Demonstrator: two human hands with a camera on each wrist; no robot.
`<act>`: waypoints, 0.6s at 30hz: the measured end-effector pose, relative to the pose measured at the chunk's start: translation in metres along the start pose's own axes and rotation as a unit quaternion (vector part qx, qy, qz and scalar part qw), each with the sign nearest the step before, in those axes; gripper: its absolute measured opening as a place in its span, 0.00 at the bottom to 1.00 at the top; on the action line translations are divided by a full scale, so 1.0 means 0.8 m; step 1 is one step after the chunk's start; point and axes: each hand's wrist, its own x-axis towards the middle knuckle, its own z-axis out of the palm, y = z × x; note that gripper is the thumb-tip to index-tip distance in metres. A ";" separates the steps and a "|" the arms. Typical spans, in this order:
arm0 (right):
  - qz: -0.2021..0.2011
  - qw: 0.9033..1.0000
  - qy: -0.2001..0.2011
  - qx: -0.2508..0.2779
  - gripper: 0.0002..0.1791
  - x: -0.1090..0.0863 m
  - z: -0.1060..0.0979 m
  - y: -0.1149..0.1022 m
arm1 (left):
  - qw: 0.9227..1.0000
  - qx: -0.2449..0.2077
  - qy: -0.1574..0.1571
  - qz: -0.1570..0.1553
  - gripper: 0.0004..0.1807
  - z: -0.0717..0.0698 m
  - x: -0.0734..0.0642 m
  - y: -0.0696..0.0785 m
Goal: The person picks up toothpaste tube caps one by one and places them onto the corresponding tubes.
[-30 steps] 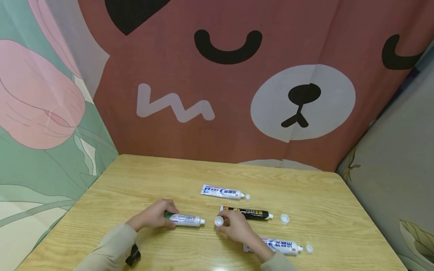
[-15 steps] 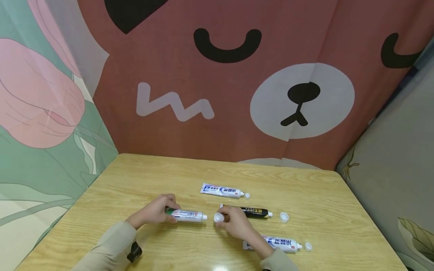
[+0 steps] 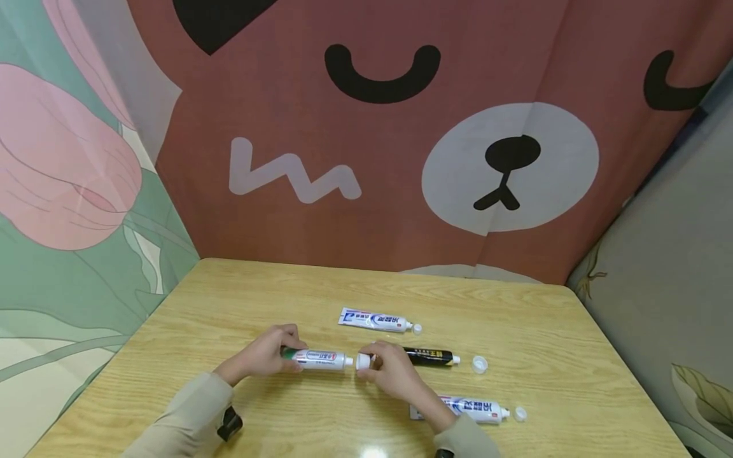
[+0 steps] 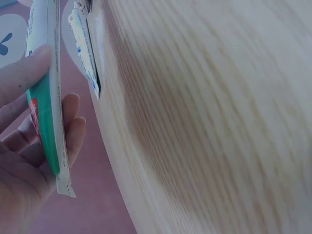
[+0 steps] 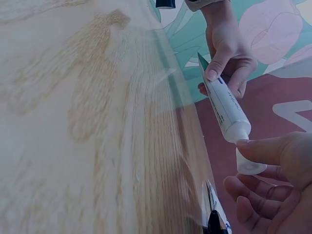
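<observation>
My left hand [image 3: 266,352] grips a white and green toothpaste tube [image 3: 323,360] by its flat tail end, above the table. In the left wrist view, the thumb lies on one face of the tube [image 4: 45,97] and the fingers are behind it. My right hand [image 3: 394,369] pinches a white cap [image 3: 363,361] between thumb and fingers. Its open side faces the tube's bare nozzle, a small gap apart in the head view. The right wrist view has the cap [image 5: 249,163] close at the nozzle; the thumb hides whether they touch.
A black toothpaste tube [image 3: 431,357] lies behind my right hand, its cap [image 3: 480,364] beside it. Another white-blue tube [image 3: 375,320] with a cap [image 3: 417,329] lies farther back. Near my right forearm is a third tube [image 3: 475,410] and cap [image 3: 520,414]. All rest on the wooden table [image 3: 258,286].
The held tube has risen slightly and shifted right. My right hand has turned the cap from facing up to facing the nozzle and brought it closer.
</observation>
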 end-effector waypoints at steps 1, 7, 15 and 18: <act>0.000 1.000 0.001 0.001 0.19 0.001 0.000 0.000 | 1.000 0.002 0.000 -0.001 0.16 0.000 0.000 0.000; 0.006 1.000 0.002 0.006 0.18 0.003 0.002 -0.003 | 1.000 0.002 0.006 0.004 0.16 0.001 0.002 0.003; 0.003 1.000 0.009 -0.023 0.16 0.007 0.007 -0.008 | 1.000 0.009 0.010 0.008 0.16 0.002 0.004 0.004; -0.003 0.999 0.014 -0.044 0.15 0.008 0.008 -0.009 | 1.000 0.007 0.011 0.009 0.17 0.003 0.004 0.005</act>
